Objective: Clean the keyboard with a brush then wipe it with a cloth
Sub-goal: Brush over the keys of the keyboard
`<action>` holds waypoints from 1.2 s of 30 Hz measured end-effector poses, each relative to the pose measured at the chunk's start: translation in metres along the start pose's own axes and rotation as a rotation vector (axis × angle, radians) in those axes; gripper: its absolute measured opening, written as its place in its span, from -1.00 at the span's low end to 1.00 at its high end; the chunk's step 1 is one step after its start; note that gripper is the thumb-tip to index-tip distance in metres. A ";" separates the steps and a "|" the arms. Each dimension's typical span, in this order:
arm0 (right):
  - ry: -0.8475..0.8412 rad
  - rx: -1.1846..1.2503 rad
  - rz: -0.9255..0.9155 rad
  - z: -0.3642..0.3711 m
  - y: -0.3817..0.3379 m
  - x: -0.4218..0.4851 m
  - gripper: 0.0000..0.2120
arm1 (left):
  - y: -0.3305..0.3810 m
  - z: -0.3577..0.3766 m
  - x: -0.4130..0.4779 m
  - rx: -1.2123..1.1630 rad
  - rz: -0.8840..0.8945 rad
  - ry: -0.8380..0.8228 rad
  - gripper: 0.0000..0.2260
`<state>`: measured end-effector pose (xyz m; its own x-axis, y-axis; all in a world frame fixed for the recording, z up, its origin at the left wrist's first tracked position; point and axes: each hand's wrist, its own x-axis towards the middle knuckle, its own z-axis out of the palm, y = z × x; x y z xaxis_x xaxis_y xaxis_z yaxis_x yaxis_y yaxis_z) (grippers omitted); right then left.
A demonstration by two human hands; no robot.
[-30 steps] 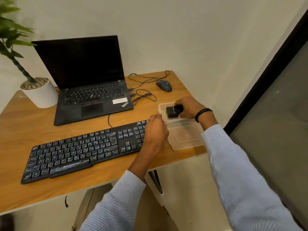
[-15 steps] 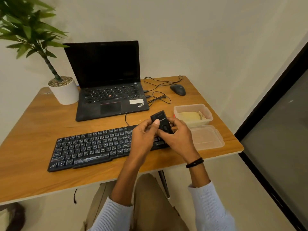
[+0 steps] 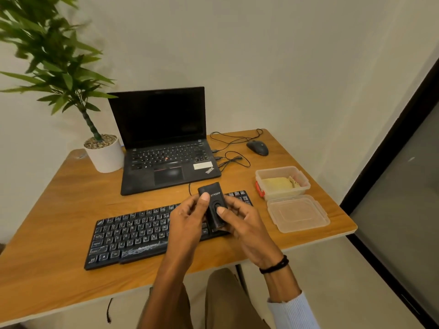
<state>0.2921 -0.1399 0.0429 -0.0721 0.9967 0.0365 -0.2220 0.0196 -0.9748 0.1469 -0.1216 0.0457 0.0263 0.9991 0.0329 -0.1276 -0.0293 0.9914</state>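
Observation:
A black keyboard (image 3: 133, 233) lies along the front of the wooden desk (image 3: 47, 233). Above its right half I hold a small black brush case (image 3: 212, 200) marked with white lettering. My left hand (image 3: 187, 224) grips its left side, thumb near the top. My right hand (image 3: 240, 222) holds its right side, thumb pressed on the oval slider on its face. No bristles show. A yellowish cloth (image 3: 278, 184) lies folded in an open clear plastic box (image 3: 304, 180) at the right.
The box's lid (image 3: 298, 213) lies in front of it near the desk's right edge. A black laptop (image 3: 164, 148) stands open behind the keyboard, with a mouse (image 3: 257, 147) and cables at back right. A potted plant (image 3: 104, 153) sits at back left.
My right hand lifted the brush case out of the box and brought it over the keyboard. My left hand joined it, and my right thumb now rests on the slider.

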 end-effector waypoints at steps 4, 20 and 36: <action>0.020 -0.037 0.019 0.010 0.000 0.002 -0.63 | 0.003 -0.007 -0.002 -0.011 0.004 0.018 -0.76; 0.171 -0.007 -0.005 0.036 0.001 0.006 -0.80 | 0.006 -0.015 0.001 0.029 0.041 0.034 -0.69; 0.067 0.014 0.065 0.042 0.003 0.008 -0.62 | 0.007 -0.031 0.001 0.083 0.058 0.053 -0.76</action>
<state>0.2502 -0.1346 0.0496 -0.0222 0.9989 -0.0420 -0.2324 -0.0460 -0.9715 0.1155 -0.1200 0.0489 -0.0316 0.9958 0.0862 -0.0449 -0.0876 0.9951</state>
